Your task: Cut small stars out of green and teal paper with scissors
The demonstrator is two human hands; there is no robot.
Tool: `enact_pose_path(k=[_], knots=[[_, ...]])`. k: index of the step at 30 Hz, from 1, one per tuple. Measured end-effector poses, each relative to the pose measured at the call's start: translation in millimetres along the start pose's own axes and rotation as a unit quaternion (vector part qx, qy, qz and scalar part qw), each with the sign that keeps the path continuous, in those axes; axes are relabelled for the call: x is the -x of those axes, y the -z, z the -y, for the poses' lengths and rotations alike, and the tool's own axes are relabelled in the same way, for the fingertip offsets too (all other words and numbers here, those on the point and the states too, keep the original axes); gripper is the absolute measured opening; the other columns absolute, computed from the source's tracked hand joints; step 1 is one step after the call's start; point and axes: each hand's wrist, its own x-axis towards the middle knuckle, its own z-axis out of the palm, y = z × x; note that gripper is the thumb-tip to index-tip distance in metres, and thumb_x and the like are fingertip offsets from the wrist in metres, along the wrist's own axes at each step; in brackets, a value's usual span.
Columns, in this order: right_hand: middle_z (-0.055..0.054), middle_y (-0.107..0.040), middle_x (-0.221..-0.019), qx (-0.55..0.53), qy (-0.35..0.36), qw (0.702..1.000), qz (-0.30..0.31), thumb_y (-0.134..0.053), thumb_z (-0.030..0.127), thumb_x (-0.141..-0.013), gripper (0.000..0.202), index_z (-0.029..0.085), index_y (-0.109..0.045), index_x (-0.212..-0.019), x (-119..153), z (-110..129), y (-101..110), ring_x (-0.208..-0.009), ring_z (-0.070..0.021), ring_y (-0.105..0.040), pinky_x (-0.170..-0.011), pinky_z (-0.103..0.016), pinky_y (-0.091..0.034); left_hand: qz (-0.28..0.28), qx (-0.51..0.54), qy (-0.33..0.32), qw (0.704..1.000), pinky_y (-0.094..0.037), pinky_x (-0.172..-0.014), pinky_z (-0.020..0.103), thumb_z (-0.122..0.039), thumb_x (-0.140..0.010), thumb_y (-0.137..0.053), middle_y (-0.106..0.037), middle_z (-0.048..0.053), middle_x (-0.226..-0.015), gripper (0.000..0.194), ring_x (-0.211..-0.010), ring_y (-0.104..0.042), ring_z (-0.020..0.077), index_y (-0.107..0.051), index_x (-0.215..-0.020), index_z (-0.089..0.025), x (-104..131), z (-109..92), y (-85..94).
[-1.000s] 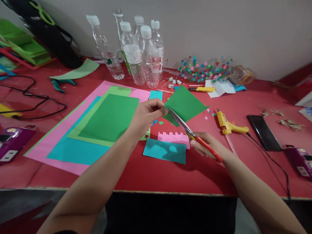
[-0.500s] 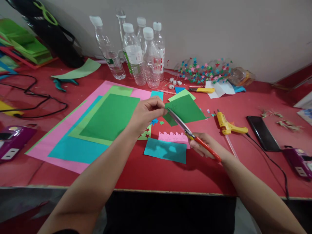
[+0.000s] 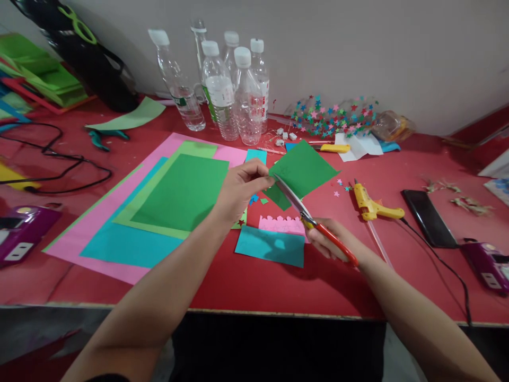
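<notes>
Between the thumb and fingers of my left hand (image 3: pixel 244 185) is the corner of a dark green sheet of paper (image 3: pixel 308 168), held above the table with faint drawn lines near that corner. My right hand (image 3: pixel 328 239) grips red-handled scissors (image 3: pixel 302 207). Their blades reach up to the paper right beside my left fingertips. Below lie a pink strip with a notched edge (image 3: pixel 282 224) and a teal paper rectangle (image 3: pixel 270 245). Partly behind my left wrist is a light green piece with star-shaped holes.
Several plastic bottles (image 3: pixel 217 90) stand by the wall, near a clear bottle filled with paper stars (image 3: pixel 334 115). Large coloured sheets (image 3: pixel 178 191) lie at left. A yellow glue gun (image 3: pixel 371 204), phone (image 3: pixel 429 217) and yellow cutter (image 3: pixel 335 148) are at right.
The green paper has turned in my left hand, its far corner now pointing up and its right corner raised. The scissors stay at nearly the same spot by the left fingertips.
</notes>
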Motion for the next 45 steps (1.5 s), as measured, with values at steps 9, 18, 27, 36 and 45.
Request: enact_pose_path(k=[9, 18, 27, 36, 45], knots=[[0.008, -0.044, -0.039, -0.023, -0.056, 0.998, -0.007, -0.044, 0.061, -0.084, 0.044, 0.019, -0.045, -0.072, 0, -7, -9, -0.029, -0.0058, -0.037, -0.031, -0.017, -0.028, -0.059, 0.039, 0.039, 0.997, -0.036, -0.058, 0.024, -0.020, -0.069, -0.068, -0.044, -0.005, -0.061, 0.017, -0.058, -0.039, 0.0080, -0.053, -0.060, -0.019, 6, 13, -12.4], [0.008, -0.040, -0.035, -0.022, -0.092, 0.995, -0.039, -0.044, 0.061, -0.078, 0.041, 0.021, -0.042, -0.067, 1, 10, -15, -0.027, -0.0059, -0.033, -0.031, -0.018, -0.026, -0.062, 0.060, 0.032, 0.996, -0.038, -0.066, 0.023, -0.019, -0.072, -0.068, -0.045, -0.005, -0.065, 0.017, -0.063, -0.041, 0.0081, -0.053, -0.063, -0.019, 7, 20, -13.6], [0.008, -0.043, -0.038, -0.040, -0.082, 0.995, -0.039, -0.045, 0.060, -0.080, 0.041, 0.020, -0.046, -0.071, 0, -3, -16, -0.028, -0.0064, -0.037, -0.032, -0.017, -0.030, -0.030, 0.088, 0.031, 0.995, -0.040, -0.074, 0.023, -0.019, -0.073, -0.067, -0.048, -0.004, -0.072, 0.017, -0.072, -0.047, 0.0082, -0.052, -0.065, -0.020, 7, 19, -16.2], [0.008, -0.040, -0.035, -0.026, -0.084, 0.995, -0.046, -0.047, 0.058, -0.077, 0.039, 0.021, -0.043, -0.066, 1, 6, -15, -0.028, -0.0064, -0.034, -0.030, -0.017, -0.026, -0.050, 0.061, 0.036, 0.996, -0.039, -0.064, 0.024, -0.023, -0.073, -0.068, -0.044, -0.005, -0.064, 0.017, -0.062, -0.042, 0.0084, -0.053, -0.066, -0.021, 8, 21, -15.3], [0.008, -0.042, -0.041, -0.007, -0.063, 0.997, -0.040, -0.047, 0.056, -0.083, 0.038, 0.020, -0.044, -0.069, 0, -4, -12, -0.033, -0.0068, -0.039, -0.035, -0.018, -0.033, 0.002, 0.035, 0.050, 0.998, -0.037, -0.064, 0.024, -0.021, -0.074, -0.067, -0.049, -0.004, -0.065, 0.015, -0.063, -0.045, 0.0081, -0.054, -0.066, -0.018, 8, 20, -14.1]])
